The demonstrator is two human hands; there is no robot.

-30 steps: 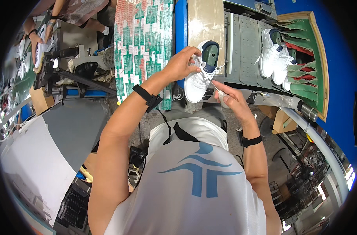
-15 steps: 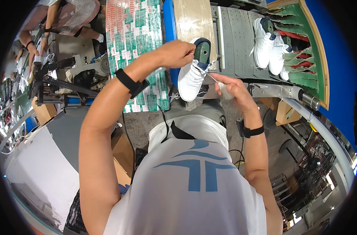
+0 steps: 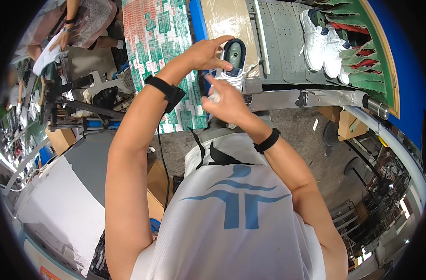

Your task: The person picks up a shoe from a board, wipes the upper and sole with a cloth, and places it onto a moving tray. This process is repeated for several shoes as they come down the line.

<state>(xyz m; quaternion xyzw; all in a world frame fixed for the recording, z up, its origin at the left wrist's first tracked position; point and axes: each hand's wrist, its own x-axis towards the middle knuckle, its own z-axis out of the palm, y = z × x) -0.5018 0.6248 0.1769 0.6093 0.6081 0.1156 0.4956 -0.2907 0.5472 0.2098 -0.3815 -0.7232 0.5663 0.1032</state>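
Observation:
A white sneaker (image 3: pixel 235 82) with a navy lining and a green shoe last (image 3: pixel 235 55) inside stands in front of me, toe toward me. My left hand (image 3: pixel 205 55) grips it from the left at the collar, its thumb over the last. Just below, my right hand (image 3: pixel 226 103) covers the toe part and reaches across to the left side. Its index finger points out while the others curl round a small pale-handled tool (image 3: pixel 214 96); the tool's tip is not visible. Loose white laces lie over the upper.
White sneakers (image 3: pixel 314 44) stand on a grey plated conveyor (image 3: pixel 280 51), beside a green ragged curtain (image 3: pixel 358 58). A tape-covered board (image 3: pixel 159 60) lies left of the sneaker. Another person (image 3: pixel 66 35) handles a white item at the far left. A metal rail (image 3: pixel 306 99) runs along the near conveyor edge.
My right hand has moved left, from beside the sneaker's laces to across its toe. My left hand has opened wider round the collar. The view has shifted slightly.

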